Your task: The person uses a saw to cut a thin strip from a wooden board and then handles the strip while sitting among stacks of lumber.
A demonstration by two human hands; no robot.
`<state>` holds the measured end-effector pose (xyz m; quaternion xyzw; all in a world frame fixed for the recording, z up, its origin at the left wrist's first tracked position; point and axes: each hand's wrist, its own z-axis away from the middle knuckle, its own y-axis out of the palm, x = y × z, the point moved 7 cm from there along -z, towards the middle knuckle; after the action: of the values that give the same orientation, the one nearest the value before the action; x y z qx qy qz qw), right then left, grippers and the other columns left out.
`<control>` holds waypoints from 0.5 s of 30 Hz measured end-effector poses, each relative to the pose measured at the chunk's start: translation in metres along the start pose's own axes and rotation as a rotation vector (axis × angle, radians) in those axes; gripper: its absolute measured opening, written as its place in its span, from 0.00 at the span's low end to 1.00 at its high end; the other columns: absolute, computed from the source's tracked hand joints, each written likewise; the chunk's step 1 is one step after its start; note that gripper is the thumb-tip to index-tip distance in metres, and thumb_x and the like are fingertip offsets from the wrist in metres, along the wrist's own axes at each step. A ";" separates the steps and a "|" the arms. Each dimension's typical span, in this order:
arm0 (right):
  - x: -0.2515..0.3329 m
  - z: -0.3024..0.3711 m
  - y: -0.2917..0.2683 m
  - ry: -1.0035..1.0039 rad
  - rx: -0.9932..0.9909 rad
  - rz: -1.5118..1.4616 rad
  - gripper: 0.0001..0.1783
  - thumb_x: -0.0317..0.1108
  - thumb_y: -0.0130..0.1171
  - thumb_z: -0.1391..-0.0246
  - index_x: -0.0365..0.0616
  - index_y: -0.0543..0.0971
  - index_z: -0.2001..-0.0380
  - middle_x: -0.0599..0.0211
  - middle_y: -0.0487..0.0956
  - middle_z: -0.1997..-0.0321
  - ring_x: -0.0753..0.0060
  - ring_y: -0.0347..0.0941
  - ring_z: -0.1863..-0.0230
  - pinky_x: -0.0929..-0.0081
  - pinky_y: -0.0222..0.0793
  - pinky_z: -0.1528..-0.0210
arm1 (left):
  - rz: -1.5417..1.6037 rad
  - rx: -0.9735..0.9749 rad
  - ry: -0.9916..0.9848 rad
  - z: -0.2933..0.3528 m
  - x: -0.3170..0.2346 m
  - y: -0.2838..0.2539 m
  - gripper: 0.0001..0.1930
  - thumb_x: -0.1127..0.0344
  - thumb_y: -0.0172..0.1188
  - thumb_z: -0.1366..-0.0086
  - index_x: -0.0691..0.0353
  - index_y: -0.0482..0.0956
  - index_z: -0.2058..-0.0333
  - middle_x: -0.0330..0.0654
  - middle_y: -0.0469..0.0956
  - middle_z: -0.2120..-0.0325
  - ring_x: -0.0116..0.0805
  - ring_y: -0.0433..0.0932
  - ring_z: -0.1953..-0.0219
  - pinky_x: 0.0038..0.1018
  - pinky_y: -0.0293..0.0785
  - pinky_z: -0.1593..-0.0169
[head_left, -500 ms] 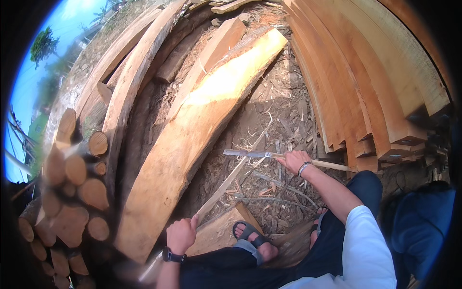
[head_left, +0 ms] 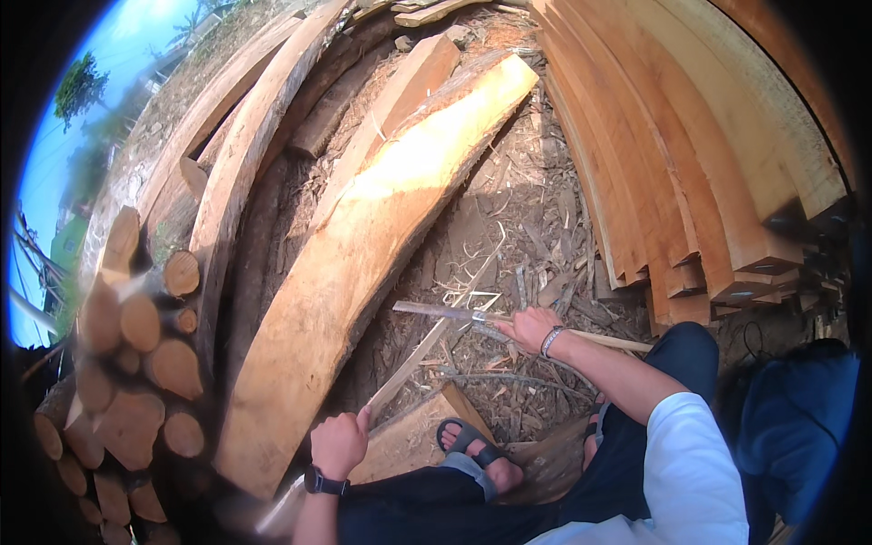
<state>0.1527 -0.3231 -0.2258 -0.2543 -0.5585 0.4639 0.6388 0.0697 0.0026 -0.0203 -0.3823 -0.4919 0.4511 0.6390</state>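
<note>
My left hand [head_left: 339, 443], with a dark watch at the wrist, is closed around the lower end of a long thin wood strip [head_left: 402, 371]. The strip slants away up to the right, and its far part carries thin curled shavings [head_left: 470, 298]. In my right hand [head_left: 530, 329], a bracelet at its wrist, is a knife [head_left: 434, 311] with a straight metal blade. Its long pale wooden handle runs back under my forearm toward my knee. The blade lies across the strip, pointing left; whether its edge is cutting into the wood cannot be made out.
A broad wooden slab [head_left: 313, 304] lies left of the strip. Cut logs [head_left: 132, 427] are piled at the lower left, and stacked beams [head_left: 672, 182] stand at the right. Wood chips [head_left: 545, 386] litter the ground near my sandalled foot [head_left: 472, 445].
My right hand and the knife have moved left and slightly down along the strip, toward my left hand. The left hand has hardly moved and still grips the strip.
</note>
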 end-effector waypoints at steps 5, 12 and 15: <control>-0.023 0.001 0.002 0.082 0.009 -0.023 0.39 0.65 0.40 0.37 0.40 0.84 0.70 0.46 0.83 0.69 0.45 0.81 0.64 0.51 0.76 0.57 | 0.037 0.071 -0.025 -0.001 -0.004 0.001 0.29 0.47 0.44 0.29 0.63 0.81 0.79 0.57 0.79 0.79 0.58 0.80 0.73 0.48 0.75 0.66; -0.047 -0.005 -0.011 0.133 -0.009 -0.019 0.40 0.65 0.39 0.37 0.38 0.84 0.70 0.44 0.82 0.69 0.45 0.81 0.63 0.51 0.76 0.58 | 0.060 0.075 -0.018 0.001 -0.003 0.002 0.29 0.46 0.43 0.29 0.63 0.81 0.77 0.58 0.79 0.77 0.59 0.79 0.71 0.48 0.75 0.64; -0.005 0.001 0.005 0.045 -0.005 -0.034 0.40 0.65 0.38 0.36 0.37 0.84 0.70 0.45 0.82 0.69 0.47 0.81 0.64 0.52 0.76 0.58 | 0.074 0.106 -0.036 -0.003 -0.001 0.004 0.30 0.46 0.42 0.28 0.63 0.81 0.77 0.59 0.79 0.77 0.59 0.79 0.70 0.49 0.75 0.63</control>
<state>0.1502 -0.3261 -0.2319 -0.2568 -0.5495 0.4456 0.6584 0.0714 0.0028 -0.0248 -0.3577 -0.4641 0.5066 0.6325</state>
